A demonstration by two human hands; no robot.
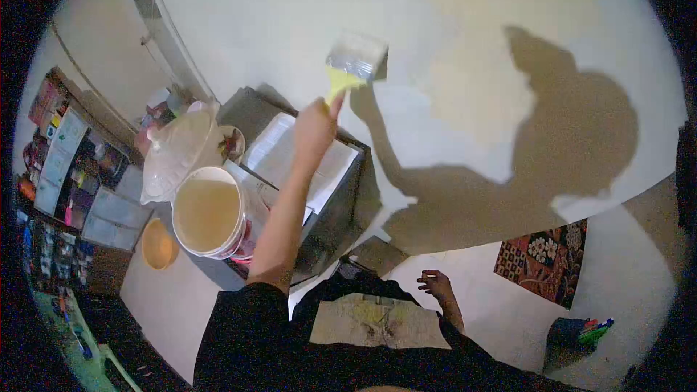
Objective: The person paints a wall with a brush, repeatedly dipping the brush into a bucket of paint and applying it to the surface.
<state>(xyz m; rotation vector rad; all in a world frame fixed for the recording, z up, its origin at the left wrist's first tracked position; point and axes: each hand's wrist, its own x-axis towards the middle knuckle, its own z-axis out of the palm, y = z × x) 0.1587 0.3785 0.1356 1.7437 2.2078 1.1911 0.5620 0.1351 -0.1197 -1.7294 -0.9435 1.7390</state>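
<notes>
A wide brush (351, 62) with a yellow handle and a metal band lies with its bristles against the pale wall (290, 0). Its handle is in my left hand (316, 128), whose fingers are wrapped round it. My right hand (434, 283) hangs low beside my body, fingers apart and slightly bent, holding nothing. A white bucket (241, 210) of tan liquid stands on a dark cabinet, just left of my left forearm. On the wall, a patch to the right of the brush looks yellower than the rest.
Papers (330, 167) lie on the dark cabinet (337, 196). Behind the bucket is a pale lidded dish (178, 152); an orange bowl (159, 245) sits lower left. A patterned rug (543, 261) and a dark bin (568, 337) are at the lower right. Crowded shelves (72, 160) line the far left.
</notes>
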